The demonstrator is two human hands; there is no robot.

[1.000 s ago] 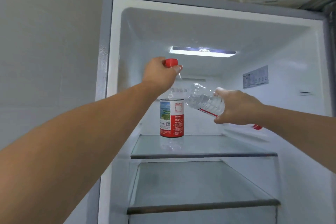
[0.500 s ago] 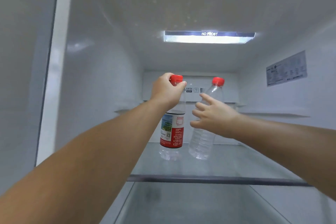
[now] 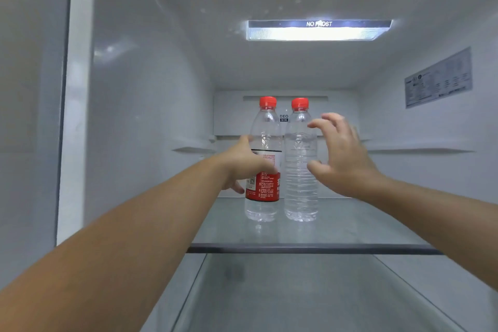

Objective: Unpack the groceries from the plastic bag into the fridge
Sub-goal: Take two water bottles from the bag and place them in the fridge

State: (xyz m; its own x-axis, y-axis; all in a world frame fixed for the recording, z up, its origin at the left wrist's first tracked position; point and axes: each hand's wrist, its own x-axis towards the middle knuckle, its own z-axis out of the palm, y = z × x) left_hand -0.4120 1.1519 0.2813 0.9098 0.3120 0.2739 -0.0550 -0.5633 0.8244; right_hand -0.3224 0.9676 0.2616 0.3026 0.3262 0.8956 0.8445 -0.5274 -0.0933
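Two clear water bottles with red caps stand upright side by side on the fridge's upper glass shelf (image 3: pixel 363 226). The left bottle (image 3: pixel 264 129) carries a red and white label; the right bottle (image 3: pixel 300 178) has none. My left hand (image 3: pixel 244 163) hangs in front of the labelled bottle's middle with loose fingers, and contact is unclear because of blur. My right hand (image 3: pixel 341 159) hovers just right of the plain bottle, fingers spread, holding nothing. The plastic bag is out of sight.
The fridge's white walls close in on both sides, with a lit lamp strip (image 3: pixel 318 32) on the ceiling. A sticker (image 3: pixel 438 78) is on the right wall. A second glass shelf (image 3: pixel 296 299) lies below.
My left hand has come off the labelled bottle's cap and dropped to its middle. My right hand has let go of the plain bottle and opened. The camera moved closer.
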